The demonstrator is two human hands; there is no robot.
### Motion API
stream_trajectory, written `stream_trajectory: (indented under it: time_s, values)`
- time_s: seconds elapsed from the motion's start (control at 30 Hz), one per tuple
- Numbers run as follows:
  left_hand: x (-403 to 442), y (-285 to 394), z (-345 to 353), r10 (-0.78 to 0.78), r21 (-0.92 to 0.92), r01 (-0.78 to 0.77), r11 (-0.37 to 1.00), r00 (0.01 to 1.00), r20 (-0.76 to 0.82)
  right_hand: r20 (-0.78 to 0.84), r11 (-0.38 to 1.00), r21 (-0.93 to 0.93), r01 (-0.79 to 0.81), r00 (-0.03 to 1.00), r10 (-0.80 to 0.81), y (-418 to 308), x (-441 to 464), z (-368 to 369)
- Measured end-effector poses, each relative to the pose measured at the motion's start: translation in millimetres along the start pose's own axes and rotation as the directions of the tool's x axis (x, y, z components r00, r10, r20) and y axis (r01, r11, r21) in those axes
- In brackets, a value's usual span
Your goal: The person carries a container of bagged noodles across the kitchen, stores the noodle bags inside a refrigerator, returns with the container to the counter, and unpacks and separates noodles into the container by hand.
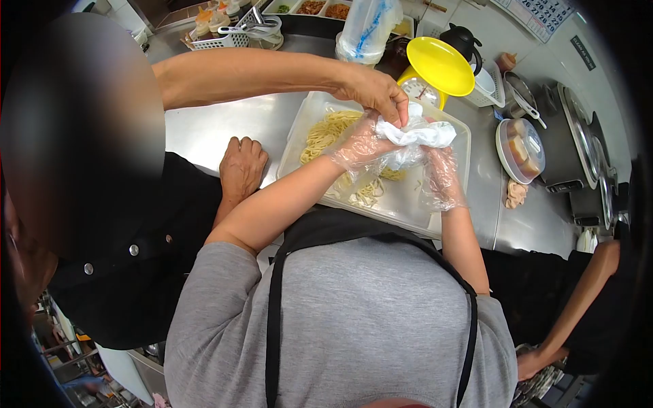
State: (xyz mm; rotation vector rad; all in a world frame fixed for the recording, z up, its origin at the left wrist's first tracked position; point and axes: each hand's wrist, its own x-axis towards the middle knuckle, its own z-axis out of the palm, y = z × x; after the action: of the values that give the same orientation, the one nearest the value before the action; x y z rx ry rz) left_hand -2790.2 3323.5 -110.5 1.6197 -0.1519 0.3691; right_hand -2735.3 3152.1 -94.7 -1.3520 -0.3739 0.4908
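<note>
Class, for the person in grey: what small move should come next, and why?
Probably steady the white bundle between the gloved left hand and right hand, because a co-worker's hand is at its top, and noodles lie in the tray below, where a slip might drop it.

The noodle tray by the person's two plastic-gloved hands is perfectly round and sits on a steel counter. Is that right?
Not the shape: the head view shows that the tray is rectangular, with rounded corners. It does sit on the steel counter, with noodles in it, by the plastic-gloved left hand and right hand.
</note>
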Motion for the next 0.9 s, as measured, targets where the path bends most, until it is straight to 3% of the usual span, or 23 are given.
stream_trajectory:
  time_s: [0.13,0.2,0.3,0.43,0.5,0.63,0.7,0.83,0.9]
  values:
    - [-0.8,2.4,2.5,-0.126,0.040,0.126,0.991,0.992,0.009,0.038,0.999,-0.008,0.040,0.999,-0.040,-0.2,1.8,-3.2]
    - [0.1,0.9,3.7,-0.042,-0.187,0.055,0.981,0.996,0.073,0.046,0.999,0.012,0.042,0.998,-0.043,-5.4,-1.7,0.0]
    - [-1.3,0.7,7.9,-0.075,-0.187,0.072,0.980,0.997,-0.008,0.076,0.993,-0.026,0.111,0.991,-0.109,0.1,0.6,-6.4]
    - [0.0,0.6,-0.6,-0.194,-0.092,0.199,0.976,0.979,0.059,0.078,0.988,-0.071,0.139,0.988,-0.133,1.7,1.5,-6.0]
    - [-0.3,-1.6,1.0,-0.169,-0.158,0.172,0.972,0.985,0.029,0.074,0.977,-0.160,0.144,0.988,-0.134,-4.6,-0.1,-1.2]
    - [1.9,-10.8,0.5,-0.116,-0.188,0.117,0.975,0.993,0.018,0.085,0.991,-0.093,0.100,0.992,-0.092,-9.4,-0.8,-0.2]
    - [4.3,-5.0,5.9,0.065,-0.229,-0.071,0.971,0.997,-0.034,0.130,0.990,0.007,0.138,0.982,-0.137,-12.6,-2.8,0.5]
    - [1.0,8.4,2.0,-0.060,-0.036,0.061,0.998,0.998,0.024,0.157,0.980,0.155,0.121,0.977,-0.145,-8.6,-0.9,0.8]
    - [0.5,13.0,5.2,-0.055,-0.077,0.056,0.996,0.998,0.007,0.087,1.000,0.002,-0.021,0.996,0.021,-13.9,-3.1,5.9]
